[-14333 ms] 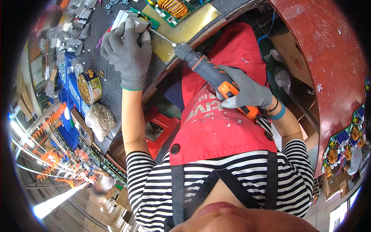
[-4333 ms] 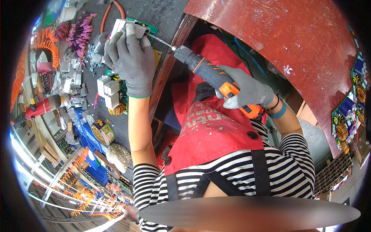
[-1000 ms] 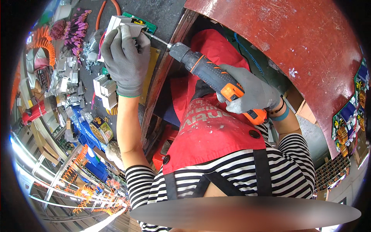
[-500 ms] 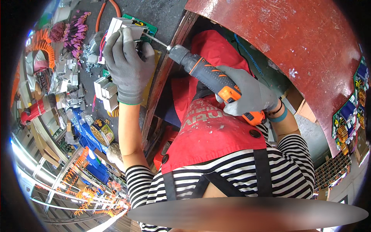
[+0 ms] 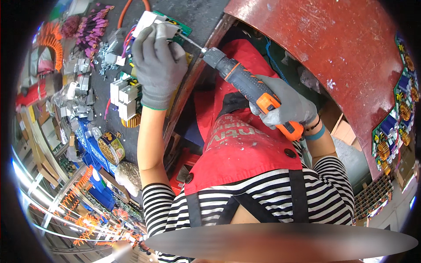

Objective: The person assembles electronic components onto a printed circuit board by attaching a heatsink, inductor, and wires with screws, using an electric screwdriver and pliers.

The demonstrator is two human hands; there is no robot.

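My left hand (image 5: 160,65), in a grey glove, grips a silver finned heat sink (image 5: 147,23) at the bench's far edge. Under and behind the heat sink shows a green circuit board (image 5: 185,30). Gloved the same way, my right hand (image 5: 287,103) is wrapped round the handle of a black and orange cordless drill (image 5: 245,82). The drill lies slanted, its long bit (image 5: 192,42) reaching to the heat sink's right side; the left fingers partly hide the contact point. Nearer than my left hand, a second board with pale heat sinks (image 5: 123,96) and a copper coil rests on the bench.
Loose heat sinks (image 5: 81,85), scattered screws (image 5: 107,65) and purple-sleeved wires (image 5: 93,28) lie to the left. A tin of small parts (image 5: 112,148) stands nearer. On the right is a red, scuffed tabletop (image 5: 324,39), with several circuit boards (image 5: 390,127) along its edge.
The view has shifted, so the bench, the heat sink and my left hand appear farther right. The drill has come slightly right and down in the picture; both grips stay the same.
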